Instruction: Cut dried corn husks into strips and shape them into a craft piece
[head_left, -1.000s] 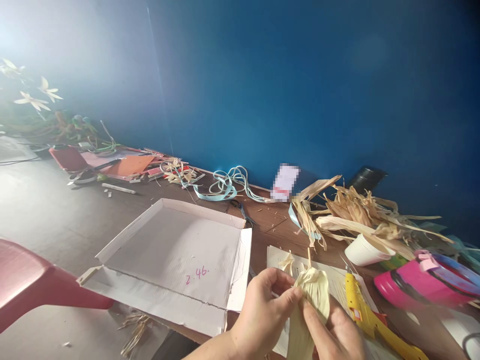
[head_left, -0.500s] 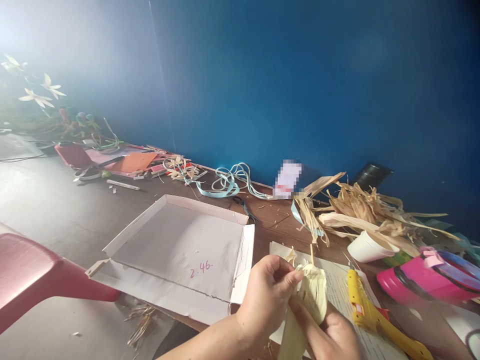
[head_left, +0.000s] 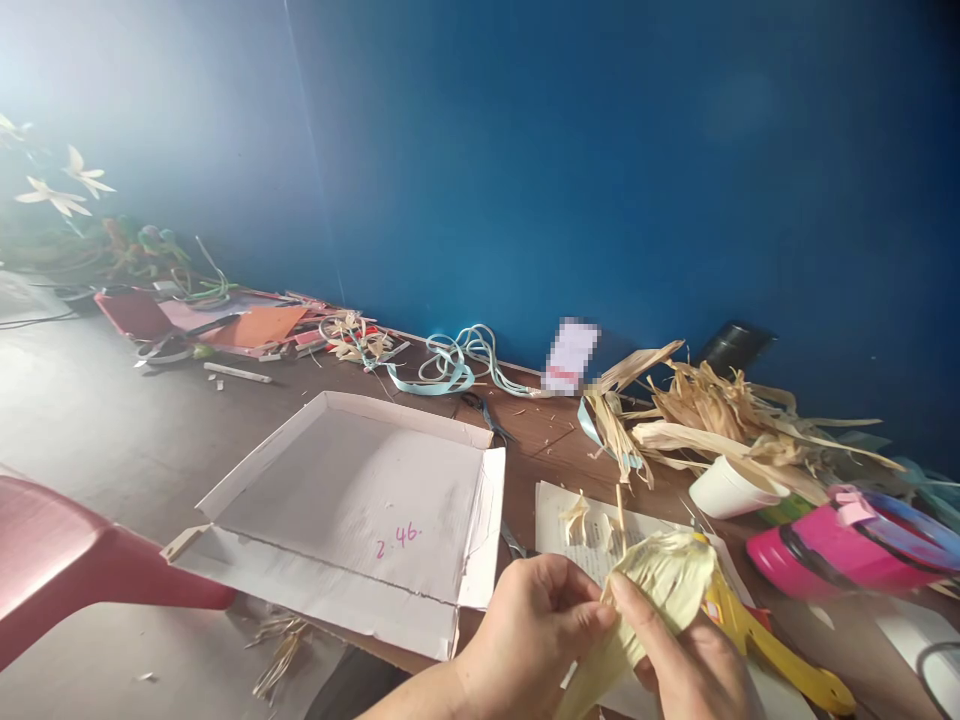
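Note:
A pale yellow-green corn husk [head_left: 673, 573] is held low in front of me, its wide wrinkled end up and to the right. My left hand [head_left: 529, 625] pinches its left edge between thumb and fingers. My right hand [head_left: 686, 655] grips the husk lower down, its thumb pressed on the front and the other fingers mostly hidden behind. Under the hands lies a printed paper sheet [head_left: 555, 515] with small cut husk pieces [head_left: 576, 522] and a thin stick [head_left: 620, 515]. Partly covered by the husk and right hand, a yellow glue gun [head_left: 791, 665] lies to the right.
A white cardboard box lid [head_left: 352, 480] lies left of the hands. Beyond are scissors [head_left: 484, 408], light-blue ribbon [head_left: 435, 378] and a pile of dry husks [head_left: 720, 405]. At right are a white cup [head_left: 731, 488] and a pink container [head_left: 832, 545]. A pink stool [head_left: 52, 540] stands left.
The husk has tilted right and spread wider, now covering part of the glue gun. My right thumb has come onto its front. The view has shifted slightly.

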